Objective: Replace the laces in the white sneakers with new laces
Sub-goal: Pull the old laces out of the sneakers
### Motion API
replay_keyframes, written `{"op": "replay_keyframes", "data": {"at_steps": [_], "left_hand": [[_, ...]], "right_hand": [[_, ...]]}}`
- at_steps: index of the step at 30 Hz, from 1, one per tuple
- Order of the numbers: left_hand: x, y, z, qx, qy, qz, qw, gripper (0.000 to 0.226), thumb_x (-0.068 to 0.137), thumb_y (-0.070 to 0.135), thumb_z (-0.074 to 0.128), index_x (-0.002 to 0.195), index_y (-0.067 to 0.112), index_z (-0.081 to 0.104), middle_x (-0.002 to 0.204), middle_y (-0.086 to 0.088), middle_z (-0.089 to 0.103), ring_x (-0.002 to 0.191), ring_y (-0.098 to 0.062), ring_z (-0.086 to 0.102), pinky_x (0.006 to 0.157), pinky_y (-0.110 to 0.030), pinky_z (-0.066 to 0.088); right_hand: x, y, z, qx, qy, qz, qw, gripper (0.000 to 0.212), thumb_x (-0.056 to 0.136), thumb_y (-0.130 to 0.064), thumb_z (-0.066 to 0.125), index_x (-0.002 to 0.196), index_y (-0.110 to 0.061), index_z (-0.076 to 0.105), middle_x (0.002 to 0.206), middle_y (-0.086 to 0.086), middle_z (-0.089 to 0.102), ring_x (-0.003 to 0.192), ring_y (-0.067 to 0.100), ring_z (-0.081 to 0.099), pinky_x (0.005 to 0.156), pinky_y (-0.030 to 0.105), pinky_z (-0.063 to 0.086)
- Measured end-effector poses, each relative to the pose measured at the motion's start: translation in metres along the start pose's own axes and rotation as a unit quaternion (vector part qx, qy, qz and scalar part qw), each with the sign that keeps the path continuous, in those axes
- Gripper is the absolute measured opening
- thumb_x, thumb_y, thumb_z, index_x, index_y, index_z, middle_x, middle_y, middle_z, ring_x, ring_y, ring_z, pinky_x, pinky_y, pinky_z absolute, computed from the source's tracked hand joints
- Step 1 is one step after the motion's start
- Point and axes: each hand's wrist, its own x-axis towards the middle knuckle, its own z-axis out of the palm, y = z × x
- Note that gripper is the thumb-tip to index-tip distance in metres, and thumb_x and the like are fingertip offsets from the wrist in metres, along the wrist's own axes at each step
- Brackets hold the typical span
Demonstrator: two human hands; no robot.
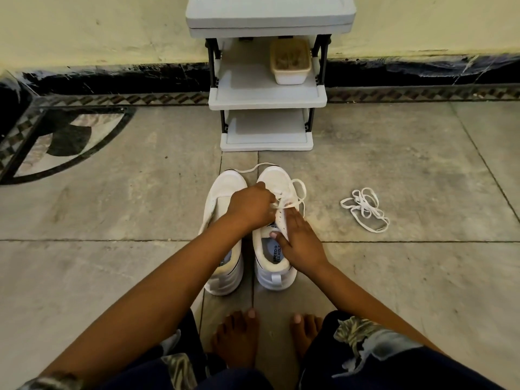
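Curled tight over the eyelets with the left hand [250, 205], apparently pinching the lace [292, 204] there; hard to confirm, with the fingertips hidden behind the knuckles. Clamping the eyelet flap of the right-hand sneaker [274, 277] with the right hand [299, 240], thumb hooked inside the collar, fingers laid flat along the outside. Laced through the forward eyelets only, the rear ones bare, with slack looping over the toe and off to the right side. Just beside it, the left-hand sneaker [225, 190], with no lace to be seen in it. Well apart on the floor [112, 215] to the right, a loose lace [364, 209] in a tangled heap. Beyond the toes, a grey shelf rack [267, 97] with a small tub [289, 63] on its middle shelf.

Risks from here, as a judgement:
- Skipping an eyelet or twisting the flat lace while working half-blind under the hand.
- Leaving one end far longer than the other through uneven tugging.
- Dragging the shoe forward should the steadying hold slacken.
- Snagging the slack on the toe.
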Motion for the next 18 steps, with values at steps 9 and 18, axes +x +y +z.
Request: {"op": "replay_keyframes", "data": {"at_steps": [9,18], "left_hand": [[-0.001,0.015,-0.016,-0.063,-0.018,-0.005,0.998,0.017,0.085,0.012,0.056,0.097,0.007,0.067,0.098,-0.009,0.064,0.091,-0.025,0.061,0.070,-0.031,0.046],[0.001,-0.012,-0.037,-0.279,-0.026,-0.025,0.959,0.045,0.083,0.020,0.069,0.126,0.013,0.059,0.111,-0.004,0.064,0.097,-0.013,0.058,0.078,-0.019,0.042]], "right_hand": [[0.002,0.000,0.002,-0.029,-0.008,0.004,1.000,0.070,0.097,-0.041,0.040,0.150,-0.010,0.008,0.158,0.006,0.010,0.145,0.018,0.013,0.115,0.030,0.015],[0.001,0.002,0.003,-0.009,-0.004,0.010,1.000,0.074,0.096,-0.042,0.044,0.150,-0.009,0.005,0.158,0.006,0.009,0.145,0.020,0.013,0.114,0.028,0.015]]}}
